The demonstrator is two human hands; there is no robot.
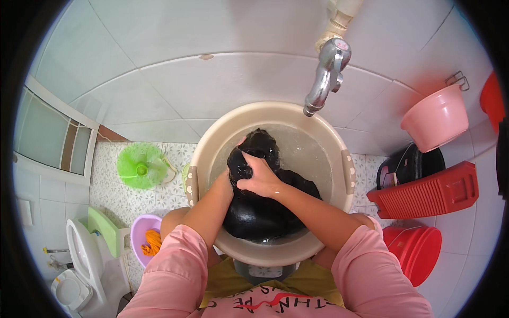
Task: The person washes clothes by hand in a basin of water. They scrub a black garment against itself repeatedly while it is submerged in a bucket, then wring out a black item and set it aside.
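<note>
Wet black cloth (260, 216) lies bunched in a large beige plastic basin (270, 258), partly under cloudy water (302, 147). A rounded, shiny bulge of it swells toward me. My right hand (260, 177) grips a gathered fold of the cloth, with the thumb toward me and the fingers pressed over its top. On the other side, my left hand (230, 183) holds the same bunch from the left. Cloth covers most of that hand, and only a fingertip shows beyond the fold.
Above the basin's far rim hangs a chrome tap (324, 77). To the right are a pink basin (439, 117), a red washboard (427, 192) and a red bucket (415, 252). On the left stand a green fan (142, 167), a purple basin (139, 230) holding orange cloth (152, 242), and a toilet (85, 254).
</note>
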